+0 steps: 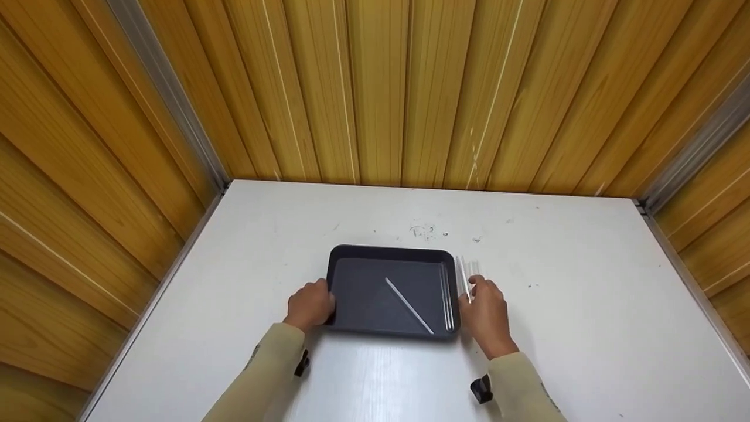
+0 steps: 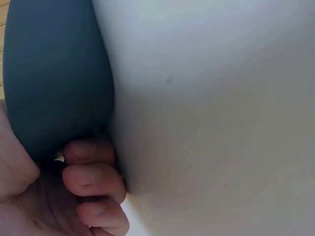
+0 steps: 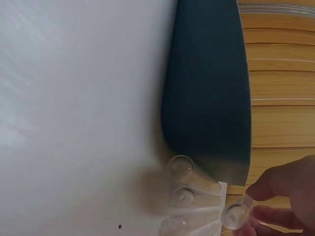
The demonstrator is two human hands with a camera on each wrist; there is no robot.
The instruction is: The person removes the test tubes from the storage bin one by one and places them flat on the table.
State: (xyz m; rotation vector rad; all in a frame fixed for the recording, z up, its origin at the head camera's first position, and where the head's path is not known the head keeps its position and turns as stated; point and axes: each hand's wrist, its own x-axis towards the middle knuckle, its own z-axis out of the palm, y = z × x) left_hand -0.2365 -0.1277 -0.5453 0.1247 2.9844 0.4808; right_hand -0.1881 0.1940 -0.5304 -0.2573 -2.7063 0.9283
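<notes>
Left hand: the left hand [image 1: 310, 305] grips the left rim of the dark tray [image 1: 351, 258]; in the left wrist view its fingers [image 2: 91, 174] curl under the tray's edge against the tabletop.
Right hand: the right hand [image 1: 485, 310] lies just beside the tray's right rim; in the right wrist view its fingertips [image 3: 275, 214] pinch one clear tube [image 3: 235, 214].
Clear tubes: a small group of clear tubes [image 3: 189, 189] lies side by side on the tabletop, directly in front of the right hand and just beside the tray's right rim; their rounded ends face the wrist camera.
Tray: dark, rectangular, shallow, flat on the tabletop between the two hands.
Tray contents: one thin clear rod [image 1: 409, 305] lies diagonally across the tray floor, between the hands; further thin clear rods [image 1: 447, 302] lie along the inner right wall, near the right hand.
Tabletop: the white tabletop [image 1: 586, 305] carries faint scuffs beyond the tray, away from both hands.
Surround: ribbed wooden panels [image 1: 381, 88] enclose the tabletop on three sides.
</notes>
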